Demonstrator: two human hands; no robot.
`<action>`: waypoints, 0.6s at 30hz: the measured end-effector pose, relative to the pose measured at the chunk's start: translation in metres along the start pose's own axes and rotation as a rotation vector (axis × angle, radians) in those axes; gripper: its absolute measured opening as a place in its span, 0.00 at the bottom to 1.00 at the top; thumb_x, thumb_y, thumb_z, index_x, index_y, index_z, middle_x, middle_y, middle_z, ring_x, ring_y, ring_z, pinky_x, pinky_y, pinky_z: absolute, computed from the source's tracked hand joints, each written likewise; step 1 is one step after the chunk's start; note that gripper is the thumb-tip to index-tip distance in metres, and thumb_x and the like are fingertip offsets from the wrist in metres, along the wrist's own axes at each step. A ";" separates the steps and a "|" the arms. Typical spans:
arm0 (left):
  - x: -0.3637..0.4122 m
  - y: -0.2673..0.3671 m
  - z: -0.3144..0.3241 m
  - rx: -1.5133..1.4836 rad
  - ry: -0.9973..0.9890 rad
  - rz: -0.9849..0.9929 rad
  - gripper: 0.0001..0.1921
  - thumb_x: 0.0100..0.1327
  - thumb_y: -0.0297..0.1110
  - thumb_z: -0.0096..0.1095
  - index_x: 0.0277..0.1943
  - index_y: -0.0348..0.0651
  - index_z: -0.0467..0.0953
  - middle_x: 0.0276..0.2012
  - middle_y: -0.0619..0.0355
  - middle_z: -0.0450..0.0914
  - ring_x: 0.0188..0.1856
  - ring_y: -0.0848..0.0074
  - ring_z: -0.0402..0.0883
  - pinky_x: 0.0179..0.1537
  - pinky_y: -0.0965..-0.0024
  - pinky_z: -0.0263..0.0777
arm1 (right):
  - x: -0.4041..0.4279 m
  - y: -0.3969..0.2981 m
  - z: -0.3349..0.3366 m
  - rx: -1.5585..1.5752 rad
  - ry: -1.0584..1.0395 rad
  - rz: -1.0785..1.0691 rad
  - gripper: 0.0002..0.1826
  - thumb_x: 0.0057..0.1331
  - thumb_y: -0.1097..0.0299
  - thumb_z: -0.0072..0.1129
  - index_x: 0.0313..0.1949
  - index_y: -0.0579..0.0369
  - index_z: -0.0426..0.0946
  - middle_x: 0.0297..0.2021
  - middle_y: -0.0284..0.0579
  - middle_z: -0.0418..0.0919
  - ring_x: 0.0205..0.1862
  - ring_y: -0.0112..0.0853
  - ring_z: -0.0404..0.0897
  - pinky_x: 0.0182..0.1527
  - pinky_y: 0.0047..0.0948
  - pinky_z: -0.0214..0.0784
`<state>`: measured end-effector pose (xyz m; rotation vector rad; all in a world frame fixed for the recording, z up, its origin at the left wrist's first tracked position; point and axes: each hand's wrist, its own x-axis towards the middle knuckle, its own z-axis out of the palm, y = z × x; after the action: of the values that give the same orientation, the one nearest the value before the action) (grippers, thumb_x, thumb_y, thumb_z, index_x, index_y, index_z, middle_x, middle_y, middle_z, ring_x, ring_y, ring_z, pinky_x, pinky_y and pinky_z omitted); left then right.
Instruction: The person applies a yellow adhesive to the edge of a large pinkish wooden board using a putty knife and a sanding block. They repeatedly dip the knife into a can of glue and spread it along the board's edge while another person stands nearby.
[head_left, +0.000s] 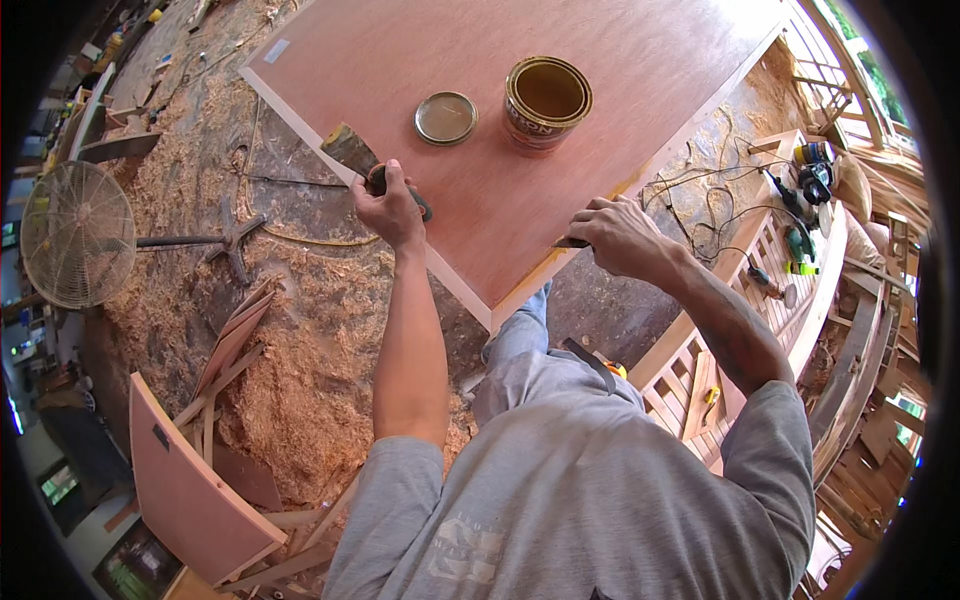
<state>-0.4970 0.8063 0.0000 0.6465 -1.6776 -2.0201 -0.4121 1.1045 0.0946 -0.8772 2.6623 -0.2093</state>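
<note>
My left hand (391, 206) grips the dark handle of a wide putty knife (349, 150), its blade smeared with yellowish filler. That blade is over the left edge of a reddish wood panel (480, 217). At the panel's right edge, my right hand (626, 234) holds a small scraper (571, 243), mostly hidden under the fingers. Yellow-brown filler (541, 268) streaks the pale edge strip beside it. An open tin (547, 105) with brown residue inside stands on the panel, and its round lid (445, 118) lies to the left.
A pedestal fan (79, 234) lies at the left amid wood shavings (300, 375). Cables (709, 191) trail across the floor at right. Power tools (801, 240) rest on a slatted wooden frame (679, 337). Another panel (195, 487) leans at lower left.
</note>
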 end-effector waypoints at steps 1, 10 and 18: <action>-0.001 0.001 0.001 0.023 0.005 0.003 0.15 0.67 0.34 0.71 0.45 0.33 0.73 0.28 0.54 0.81 0.25 0.75 0.81 0.27 0.72 0.76 | 0.000 -0.002 0.001 -0.003 0.008 -0.019 0.16 0.57 0.77 0.61 0.44 0.47 0.85 0.42 0.34 0.86 0.50 0.38 0.83 0.49 0.43 0.76; 0.001 0.003 0.000 0.024 -0.007 0.008 0.13 0.66 0.32 0.71 0.45 0.34 0.74 0.28 0.54 0.81 0.25 0.74 0.81 0.26 0.71 0.76 | -0.012 0.001 -0.022 -0.015 -0.062 -0.025 0.13 0.55 0.78 0.60 0.39 0.49 0.86 0.40 0.36 0.86 0.49 0.40 0.83 0.49 0.44 0.76; 0.000 0.004 0.000 0.065 -0.016 -0.001 0.13 0.67 0.32 0.70 0.45 0.33 0.74 0.28 0.54 0.81 0.26 0.75 0.81 0.27 0.71 0.77 | -0.034 0.035 -0.012 0.034 0.125 0.070 0.22 0.54 0.80 0.59 0.48 0.47 0.88 0.46 0.37 0.88 0.54 0.39 0.83 0.53 0.43 0.77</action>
<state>-0.4969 0.8059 0.0040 0.6548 -1.7584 -1.9838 -0.4095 1.1532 0.1066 -0.7828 2.7907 -0.3005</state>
